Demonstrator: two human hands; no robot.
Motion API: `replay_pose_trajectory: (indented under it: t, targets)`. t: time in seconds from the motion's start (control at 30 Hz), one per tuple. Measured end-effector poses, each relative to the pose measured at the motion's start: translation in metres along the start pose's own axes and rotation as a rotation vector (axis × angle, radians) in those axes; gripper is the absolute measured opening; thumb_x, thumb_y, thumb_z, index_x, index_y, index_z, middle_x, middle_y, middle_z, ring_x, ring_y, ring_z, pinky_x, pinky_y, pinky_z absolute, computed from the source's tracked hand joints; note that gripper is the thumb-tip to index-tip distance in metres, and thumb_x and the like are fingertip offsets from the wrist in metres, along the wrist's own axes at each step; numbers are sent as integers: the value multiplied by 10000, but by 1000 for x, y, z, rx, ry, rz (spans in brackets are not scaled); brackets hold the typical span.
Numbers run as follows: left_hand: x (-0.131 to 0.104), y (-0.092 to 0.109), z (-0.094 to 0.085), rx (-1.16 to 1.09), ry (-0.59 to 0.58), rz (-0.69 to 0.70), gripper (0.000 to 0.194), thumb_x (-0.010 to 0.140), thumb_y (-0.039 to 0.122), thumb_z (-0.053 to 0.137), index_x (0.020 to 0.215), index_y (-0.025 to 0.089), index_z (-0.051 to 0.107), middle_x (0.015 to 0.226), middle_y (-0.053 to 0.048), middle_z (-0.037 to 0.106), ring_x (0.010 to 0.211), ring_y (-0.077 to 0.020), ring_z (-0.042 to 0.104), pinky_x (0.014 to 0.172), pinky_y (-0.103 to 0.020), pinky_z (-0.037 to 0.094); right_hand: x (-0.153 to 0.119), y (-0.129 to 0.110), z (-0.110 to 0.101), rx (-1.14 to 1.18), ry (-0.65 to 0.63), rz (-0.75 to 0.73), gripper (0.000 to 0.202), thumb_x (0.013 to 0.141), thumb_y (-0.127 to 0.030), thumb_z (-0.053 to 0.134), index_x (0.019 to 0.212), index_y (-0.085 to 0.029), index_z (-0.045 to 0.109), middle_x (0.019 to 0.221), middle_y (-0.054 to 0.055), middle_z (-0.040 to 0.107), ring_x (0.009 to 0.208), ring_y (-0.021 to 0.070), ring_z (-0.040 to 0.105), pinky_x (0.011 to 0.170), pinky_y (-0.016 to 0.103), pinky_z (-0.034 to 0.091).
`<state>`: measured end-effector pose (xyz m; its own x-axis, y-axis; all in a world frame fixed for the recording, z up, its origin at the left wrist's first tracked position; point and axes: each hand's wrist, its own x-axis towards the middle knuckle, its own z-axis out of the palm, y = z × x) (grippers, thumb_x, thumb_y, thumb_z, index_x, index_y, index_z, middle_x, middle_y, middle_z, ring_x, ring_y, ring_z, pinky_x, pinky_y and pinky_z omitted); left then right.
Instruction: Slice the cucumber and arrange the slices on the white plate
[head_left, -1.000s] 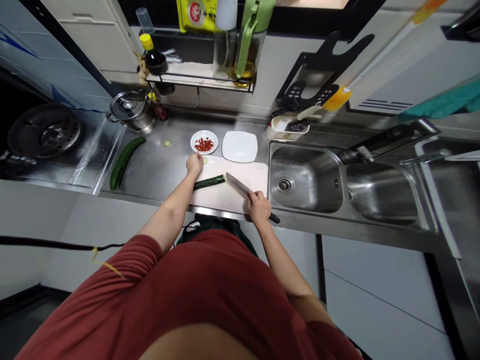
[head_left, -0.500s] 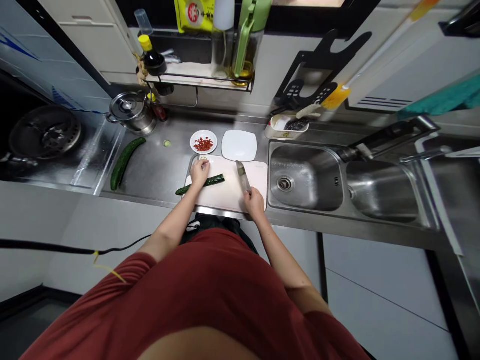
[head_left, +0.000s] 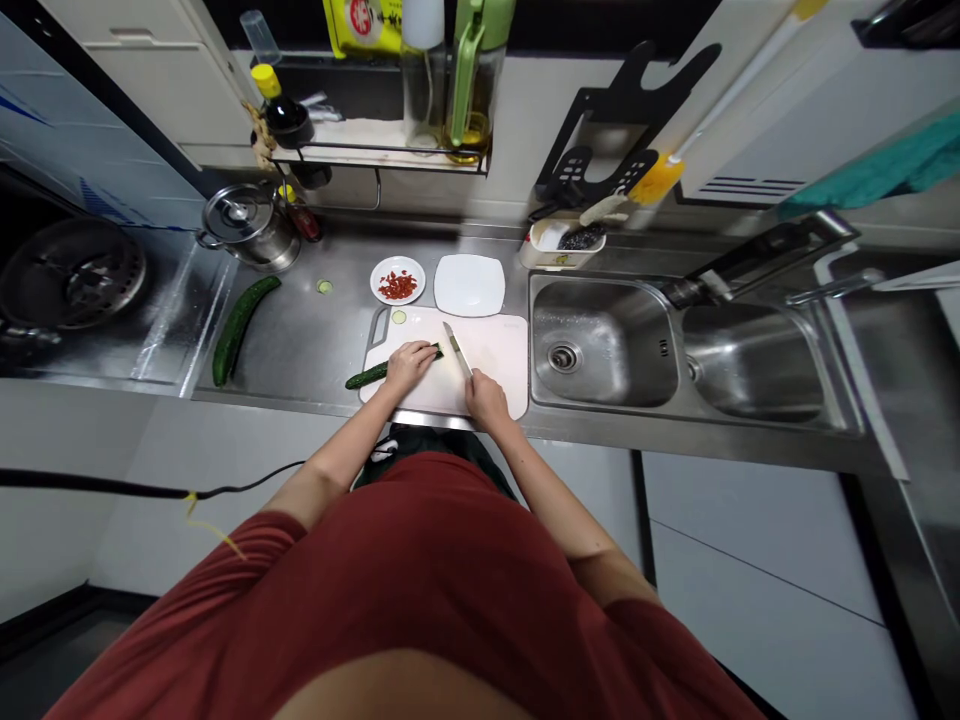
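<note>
My left hand (head_left: 409, 366) is closed over a green cucumber (head_left: 367, 376) that lies on the white cutting board (head_left: 487, 345). Its cut end shows just past my fingertips. In my right hand (head_left: 487, 398) I grip a kitchen knife (head_left: 457, 349) by the handle, its blade pointing away from me, just right of the cucumber's cut end. A pale round cucumber slice (head_left: 399, 317) rests at the board's upper left. Behind the board stand a small white plate of chopped red pieces (head_left: 397, 287) and a white square plate (head_left: 469, 285).
A second cucumber (head_left: 238, 330) lies on the steel counter at left, with another slice (head_left: 324, 286) nearby. Beyond are a lidded pot (head_left: 251, 225) and a wok (head_left: 67, 270). The double sink (head_left: 607, 340) adjoins the board's right side. Bottles stand on a wall rack (head_left: 375, 155).
My left hand has moved from the board's upper left down onto the cucumber. The knife in my right hand has come left and turned, closer to the cucumber's cut end.
</note>
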<state>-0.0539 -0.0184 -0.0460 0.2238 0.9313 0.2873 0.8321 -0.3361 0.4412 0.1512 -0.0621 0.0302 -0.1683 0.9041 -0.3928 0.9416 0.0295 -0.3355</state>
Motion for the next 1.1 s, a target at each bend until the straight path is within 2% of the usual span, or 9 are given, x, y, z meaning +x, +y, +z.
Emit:
replay_pose_trajectory:
  t: [0.1,0.17,0.37,1.1]
  targets:
    - [1,-2,1,8,-8,5,294,954,358,478,1085,262,723,1076,-60,695,980,-183,620,849,-312,483,-3,-7,-1,-12,-46,-9,382,970,-203,315,1339,-149,399,1067,146,666,956,260,640,784,318,430]
    - [2,-3,1,17,-4,7,299,957,356,471,1093,263,720,1073,-57,696,960,-181,620,830,-305,483,-4,-10,-1,-28,-67,-12,409,966,-181,305,1370,-151,359,1074,152,667,963,269,645,798,336,440]
    - [6,-7,1,23,-8,30,312,965,351,454,1117,262,711,1063,-50,698,940,-175,618,815,-296,478,-3,-16,-2,-87,-99,-29,340,959,-152,293,1270,-149,431,1072,155,663,969,271,648,827,358,456]
    - [5,-7,0,-4,-36,16,310,964,353,452,1124,269,703,1063,-67,690,975,-174,618,857,-307,486,-8,-20,2,-134,-102,-44,314,945,-89,288,1215,-161,430,1083,142,639,976,249,645,821,342,462]
